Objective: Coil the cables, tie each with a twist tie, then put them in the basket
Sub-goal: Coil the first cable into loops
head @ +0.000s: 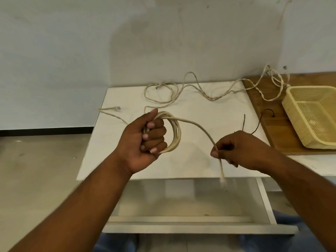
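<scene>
My left hand point(145, 137) grips a coil of cream cable point(175, 132), several loops bunched in the fist above the white table point(190, 166). The cable's free end arcs right to my right hand point(234, 149), which pinches it near the tip; the plug end point(222, 179) hangs blurred below the fingers. A second cream cable point(200, 90) lies loose and twisted across the back of the table and runs onto the wooden board. Two thin dark twist ties point(244, 121) lie near the table's right edge. The yellow plastic basket point(298, 124) stands empty at the right.
The basket sits on a wooden board point(269, 124) beside the white table. An open white drawer point(190, 220) juts out below the table's front edge. A pale wall stands close behind; the grey floor is at the left.
</scene>
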